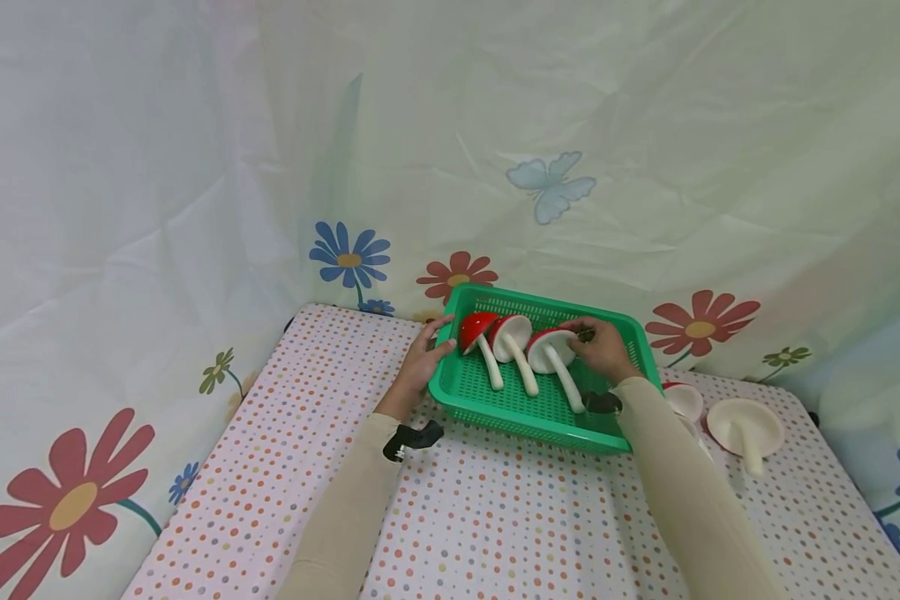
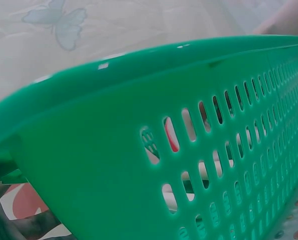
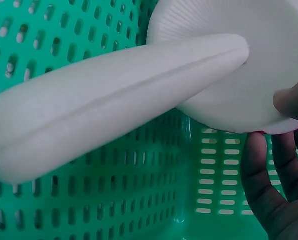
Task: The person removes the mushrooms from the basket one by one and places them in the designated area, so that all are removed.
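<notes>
A green plastic basket with slotted walls holds three toy mushrooms, red on top with white undersides and stems. My left hand is at its left end, straight fingers and thumb touching the rim. In the left wrist view, fingers show outside the basket wall. With thumb and fingers, my right hand pinches the cap edge of the rightmost mushroom, whose stem points toward me. Beside it lie the middle mushroom and the left mushroom, the latter showing its red cap.
Right of the basket, a pale mushroom lies on the dotted tablecloth. Another mushroom with a red edge is partly hidden behind my right forearm. A flower-printed curtain hangs close behind the basket.
</notes>
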`<state>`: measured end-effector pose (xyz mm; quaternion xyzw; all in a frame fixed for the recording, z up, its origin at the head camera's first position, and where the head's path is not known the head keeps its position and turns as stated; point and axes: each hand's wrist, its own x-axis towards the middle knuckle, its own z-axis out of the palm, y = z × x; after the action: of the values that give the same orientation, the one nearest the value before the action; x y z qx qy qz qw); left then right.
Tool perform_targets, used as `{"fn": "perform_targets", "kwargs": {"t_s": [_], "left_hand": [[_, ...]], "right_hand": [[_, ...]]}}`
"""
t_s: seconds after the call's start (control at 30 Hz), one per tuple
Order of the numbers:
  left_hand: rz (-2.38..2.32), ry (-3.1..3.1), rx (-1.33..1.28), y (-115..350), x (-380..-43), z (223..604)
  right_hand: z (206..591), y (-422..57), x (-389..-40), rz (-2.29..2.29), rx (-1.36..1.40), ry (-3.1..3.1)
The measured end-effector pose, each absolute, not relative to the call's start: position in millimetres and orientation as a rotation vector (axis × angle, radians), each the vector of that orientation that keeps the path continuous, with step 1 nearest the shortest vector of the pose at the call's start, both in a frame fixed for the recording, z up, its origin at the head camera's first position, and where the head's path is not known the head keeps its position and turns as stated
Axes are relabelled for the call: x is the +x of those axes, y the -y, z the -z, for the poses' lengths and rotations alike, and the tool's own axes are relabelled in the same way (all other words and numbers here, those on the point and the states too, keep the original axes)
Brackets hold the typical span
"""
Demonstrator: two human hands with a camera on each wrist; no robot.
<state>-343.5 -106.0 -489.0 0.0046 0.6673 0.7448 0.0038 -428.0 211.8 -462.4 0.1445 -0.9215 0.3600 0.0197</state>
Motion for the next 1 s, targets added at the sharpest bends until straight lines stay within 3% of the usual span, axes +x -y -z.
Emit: {"fn": "perform_targets", "kwargs": {"t_s": [1.0], "left_hand": [[-2.353,-2.043,-0.025,105.1,-343.4,487.8]], "right_hand": [[457.0,-213.2,-426.2,-1.16,0.44,2.766]]}}
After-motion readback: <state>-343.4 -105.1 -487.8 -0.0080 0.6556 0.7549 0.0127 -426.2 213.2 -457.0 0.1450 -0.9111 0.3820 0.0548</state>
